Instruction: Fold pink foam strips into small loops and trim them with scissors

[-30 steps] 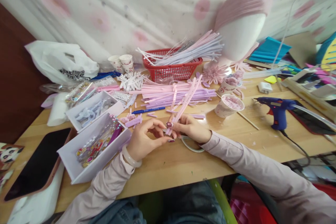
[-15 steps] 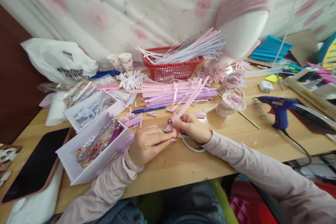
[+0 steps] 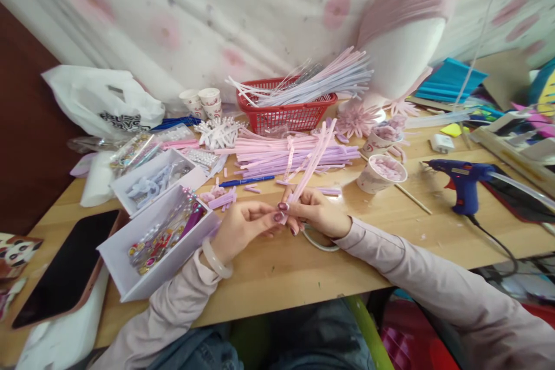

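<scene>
My right hand (image 3: 318, 211) is closed on a few pink pipe cleaners (image 3: 315, 159), pinched near their lower ends so that they slant up and to the right. My left hand (image 3: 247, 224) meets it there, thumb and fingers pinching the bottom tips of the same stems. Just beyond both hands lies a wide bundle of pink and lilac pipe cleaners (image 3: 260, 157). A pale loop (image 3: 321, 243), partly hidden, rests on the table under my right hand. Short cut lilac pieces (image 3: 223, 199) are scattered left of the hands, close to a blue pen (image 3: 247, 181).
Two white boxes (image 3: 119, 269) of beads and trinkets sit on the left beside a phone (image 3: 65, 266). Behind stands a red basket (image 3: 286, 117) of pipe cleaners. Paper cups (image 3: 373, 182) and a blue glue gun (image 3: 463, 176) are on the right, a white mannequin head (image 3: 403, 58) behind.
My left hand has turned, bringing its thumb up onto the stems' lower ends. The pipe cleaners in my right hand stand slightly steeper. The whole view has shifted a little.
</scene>
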Motion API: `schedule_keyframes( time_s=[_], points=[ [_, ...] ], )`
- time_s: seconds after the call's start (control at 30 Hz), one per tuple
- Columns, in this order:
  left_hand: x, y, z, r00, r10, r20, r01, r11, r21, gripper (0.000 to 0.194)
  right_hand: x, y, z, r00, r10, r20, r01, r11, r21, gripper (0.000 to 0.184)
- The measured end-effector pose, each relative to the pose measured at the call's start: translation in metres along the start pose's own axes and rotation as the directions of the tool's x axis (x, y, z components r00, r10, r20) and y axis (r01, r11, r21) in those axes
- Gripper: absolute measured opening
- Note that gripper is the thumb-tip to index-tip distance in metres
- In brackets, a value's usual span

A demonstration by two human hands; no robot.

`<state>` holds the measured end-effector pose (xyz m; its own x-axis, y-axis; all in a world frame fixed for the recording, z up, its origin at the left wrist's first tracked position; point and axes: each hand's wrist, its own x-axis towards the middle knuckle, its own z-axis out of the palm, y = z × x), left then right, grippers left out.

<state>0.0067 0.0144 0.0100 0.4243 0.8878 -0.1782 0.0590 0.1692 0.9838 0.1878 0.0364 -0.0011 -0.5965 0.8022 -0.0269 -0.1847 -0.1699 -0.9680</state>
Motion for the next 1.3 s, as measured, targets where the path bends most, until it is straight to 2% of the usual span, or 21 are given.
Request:
schedule_keyframes(
  time_s=[0.07,0.13,0.2,0.4,0.63,0.97,1.3],
  points=[
    [0.001,0.0017,0.0024,0.991,-0.052,0.121,0.051,0.999,0.013,0.031,-0.0008,-0.0003,0.0011,0.999,0.0,0.032,0.001,0.999,-0.034,0.028],
    [0.0013,0.0012,0.0045,0.986,-0.079,0.144,0.075,0.997,0.035,0.03,-0.001,-0.0007,0.0024,0.998,0.013,0.06,-0.009,0.998,-0.065,0.03],
    [0.0013,-0.0013,0.0051,0.989,-0.086,0.116,0.081,0.996,0.048,0.029,-0.0007,-0.0008,0.0038,0.998,0.022,0.057,-0.017,0.995,-0.093,0.031],
    [0.0013,-0.0065,0.0049,0.999,-0.043,0.02,0.04,0.99,0.135,0.02,0.0008,0.0008,0.0051,0.996,-0.032,-0.087,0.016,0.983,-0.183,0.035],
    [-0.0011,-0.0011,0.0069,1.0,0.028,0.004,-0.028,0.974,0.223,0.019,0.0014,-0.0012,0.0028,0.997,-0.011,-0.072,-0.007,0.969,-0.249,0.039],
    [-0.0026,-0.004,0.0047,0.998,0.039,-0.046,-0.034,0.994,0.104,0.022,0.0028,-0.0046,0.0032,0.993,0.042,-0.113,-0.067,0.97,-0.232,0.048],
    [-0.0035,-0.0032,0.0032,0.996,0.083,-0.029,-0.076,0.978,0.195,0.021,0.0015,-0.0017,0.0042,0.996,-0.014,-0.091,-0.009,0.969,-0.249,0.041]
  ],
)
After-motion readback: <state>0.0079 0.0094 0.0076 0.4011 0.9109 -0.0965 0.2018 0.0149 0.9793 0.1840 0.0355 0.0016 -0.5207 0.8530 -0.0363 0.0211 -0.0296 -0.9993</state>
